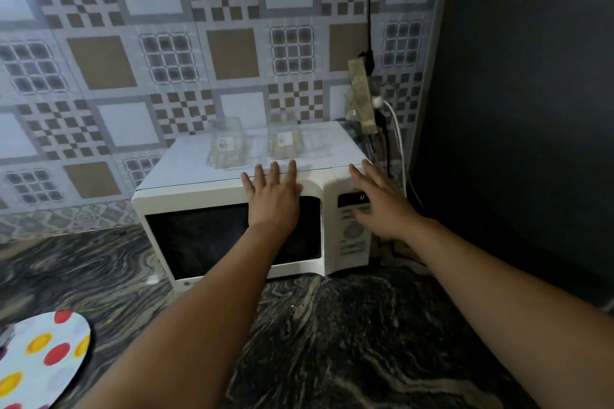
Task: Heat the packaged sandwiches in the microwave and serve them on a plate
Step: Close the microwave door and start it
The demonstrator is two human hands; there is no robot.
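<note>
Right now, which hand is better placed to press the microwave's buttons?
The right hand. Its fingers already lie over the microwave's control panel, just below the lit display. The left hand rests flat on the closed door's upper edge, away from the buttons.

The scene is dim and flat, with soft detail throughout. A bright glare patch sits on the glossy tiles [99, 53] far up and left of the microwave [252, 209], the one clear sign of a light source. Right of the microwave, the dark wall [518, 109] is nearly featureless. The microwave's window reads black. Tile lines bow toward the frame edges from wide-angle distortion. The plate [40, 359], low left of the microwave, looks blurred.
</note>
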